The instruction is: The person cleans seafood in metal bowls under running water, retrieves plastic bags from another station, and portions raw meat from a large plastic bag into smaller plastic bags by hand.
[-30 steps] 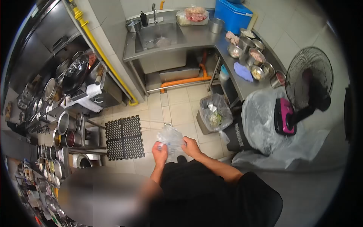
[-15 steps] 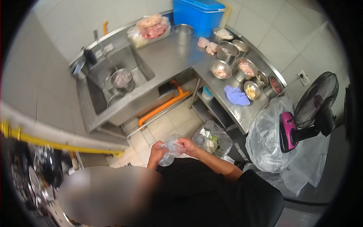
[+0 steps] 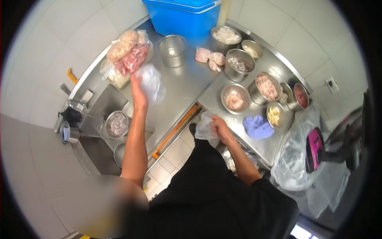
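My left hand [image 3: 139, 95] is stretched out over the steel counter, with a thin clear plastic bag [image 3: 151, 84] hanging from it, slightly blurred. Its fingertips come up to the bagged red meat [image 3: 135, 57], which lies beside a bag of paler minced meat [image 3: 122, 46]; whether they touch cannot be made out. Closer to my body, my right hand [image 3: 219, 128] grips another crumpled clear plastic bag [image 3: 205, 126] near the counter's front edge.
An empty steel pot [image 3: 172, 51] and small bagged meat portions [image 3: 210, 57] stand mid-counter. Steel bowls of cut meat [image 3: 266, 87], a purple cloth [image 3: 258, 126] and a fan [image 3: 338, 139] are right. A sink holds a meat-filled pot [image 3: 118, 124]. A blue cooler [image 3: 183, 18] is behind.
My hands, together on one clear bag before, have moved apart, each with clear plastic. The left reached forward to the bagged meat; the right shifted towards the counter. My body is closer to the counter.
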Demonstrator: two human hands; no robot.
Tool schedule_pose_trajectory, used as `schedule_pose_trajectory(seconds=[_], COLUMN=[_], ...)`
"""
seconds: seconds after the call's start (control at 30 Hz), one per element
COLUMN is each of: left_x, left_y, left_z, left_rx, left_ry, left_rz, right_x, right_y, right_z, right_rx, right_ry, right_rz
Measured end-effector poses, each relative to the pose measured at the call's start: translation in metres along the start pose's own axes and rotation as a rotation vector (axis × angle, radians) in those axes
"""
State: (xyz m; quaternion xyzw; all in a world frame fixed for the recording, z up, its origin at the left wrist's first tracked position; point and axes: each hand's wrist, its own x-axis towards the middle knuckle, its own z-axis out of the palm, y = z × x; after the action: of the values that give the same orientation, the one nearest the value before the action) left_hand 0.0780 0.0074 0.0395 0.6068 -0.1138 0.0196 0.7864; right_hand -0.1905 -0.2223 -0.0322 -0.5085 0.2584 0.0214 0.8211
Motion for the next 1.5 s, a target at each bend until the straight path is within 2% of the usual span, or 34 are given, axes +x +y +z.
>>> schedule_pose_trajectory(seconds=[0.03, 0.1, 0.13, 0.2, 0.23, 0.3, 0.4, 0.43, 0.5, 0.53, 0.57, 0.6, 0.63, 0.67, 0.7, 0.73, 0.77, 0.8, 0.87, 0.93, 1.03, 1.07, 1.1, 1.13, 1.17, 1.23, 1.27, 1.3, 1.37, 1.4, 1.47, 1.5], left_x=[0.046, 0.107, 0.136, 0.198, 0.224, 0.260, 0.258, 0.255, 0.253, 0.257, 0.264, 0.272, 0.275, 0.271, 0.261, 0.248, 0.233, 0.218, 0.188, 0.143, 0.076, 0.053, 0.030, 0.013, -0.003, -0.024, -0.032, -0.040, -0.048, -0.046, -0.037, -0.029], left_y=[-0.018, -0.011, -0.025, -0.062, -0.091, -0.152, -0.167, -0.160, -0.141, -0.139, -0.136, -0.130, -0.113, -0.089, -0.068, -0.049, -0.034, -0.022, -0.030, -0.016, 0.027, 0.031, 0.031, 0.044, 0.046, 0.052, 0.054, 0.055, 0.057, 0.057, 0.058, 0.059], left_z=[0.009, 0.069, 0.088, 0.119, 0.125, 0.123, 0.143, 0.148, 0.157, 0.151, 0.136, 0.120, 0.106, 0.091, 0.077, 0.065, 0.056, 0.046, 0.004, -0.033, -0.074, -0.097, -0.126, -0.134, -0.145, -0.158, -0.160, -0.161, -0.156, -0.152, -0.140, -0.134], left_rx=[0.072, 0.183, 0.198, 1.000, 1.006, 1.073, 1.213, 1.218, 1.174, 1.175, 1.093, 1.009, 0.911, 0.813, 0.583, 0.348, 0.281, 0.209, 0.207, 0.324, 0.192, 0.159, 0.084, 0.072, 0.078, 0.071, 0.072, 0.029, -0.008, 0.001, 0.002, 0.006], left_ry=[0.034, 0.134, 0.135, 0.114, 0.110, -0.334, -0.454, -0.460, -0.203, -0.204, -0.135, -0.066, 0.004, 0.071, 0.125, 0.178, 0.221, 0.267, 0.251, 0.266, 0.412, 0.501, 0.500, 0.515, 0.655, 0.611, 0.618, 0.640, 0.671, 0.649, 0.613, 0.612], left_rz=[0.076, -0.031, -0.050, 0.187, 0.177, -0.228, -0.256, -0.272, -0.157, -0.166, -0.053, 0.061, 0.035, 0.010, -0.026, -0.057, -0.083, -0.106, -0.063, -0.152, -0.227, -0.240, -0.237, -0.282, -0.312, -0.275, -0.274, -0.273, -0.273, -0.275, -0.269, -0.265], right_x=[0.024, 0.070, 0.084, 0.117, 0.131, 0.154, 0.181, 0.188, 0.203, 0.209, 0.218, 0.229, 0.239, 0.243, 0.246, 0.253, 0.265, 0.284, 0.331, 0.366, 0.372, 0.375, 0.382, 0.411, 0.412, 0.419, 0.422, 0.422, 0.423, 0.426, 0.426, 0.428], right_y=[-0.013, -0.036, -0.046, -0.071, -0.083, -0.098, -0.107, -0.110, -0.109, -0.108, -0.107, -0.106, -0.107, -0.119, -0.137, -0.153, -0.165, -0.164, -0.150, -0.157, -0.198, -0.216, -0.227, -0.213, -0.211, -0.211, -0.213, -0.209, -0.194, -0.187, -0.177, -0.173], right_z=[0.008, 0.019, 0.024, 0.031, 0.032, 0.031, 0.022, 0.021, 0.014, 0.009, 0.003, 0.000, 0.000, 0.012, 0.031, 0.049, 0.067, 0.078, 0.093, 0.097, 0.111, 0.115, 0.114, 0.104, 0.105, 0.107, 0.102, 0.098, 0.088, 0.082, 0.072, 0.068], right_rx=[0.006, -0.024, -0.013, 0.044, 0.048, 0.098, 0.103, 0.077, 0.083, 0.081, 0.078, -0.182, -0.440, -0.703, -0.962, -1.016, -1.071, -1.077, -1.410, -1.442, -1.457, -1.306, -1.151, -1.123, -1.129, -0.779, -0.467, -0.470, -0.099, -0.101, 0.098, 0.102], right_ry=[-0.012, -0.172, -0.169, -0.203, -0.200, -0.197, -0.161, -0.125, -0.109, -0.097, -0.097, -0.073, -0.048, 0.104, 0.260, 0.277, 0.294, 0.291, 0.201, 0.119, -0.026, -0.141, -0.249, -0.099, -0.103, 0.053, -0.293, -0.301, -0.403, -0.410, -0.618, -0.622], right_rz=[0.003, 0.001, 0.023, -0.040, -0.029, 0.036, 0.076, 0.051, 0.097, 0.132, 0.140, 0.068, -0.010, -0.217, -0.427, -0.497, -0.570, -0.580, -0.637, -0.666, -0.702, -0.504, -0.299, -0.357, -0.368, -0.083, 0.138, 0.142, 0.453, 0.457, 0.556, 0.555])
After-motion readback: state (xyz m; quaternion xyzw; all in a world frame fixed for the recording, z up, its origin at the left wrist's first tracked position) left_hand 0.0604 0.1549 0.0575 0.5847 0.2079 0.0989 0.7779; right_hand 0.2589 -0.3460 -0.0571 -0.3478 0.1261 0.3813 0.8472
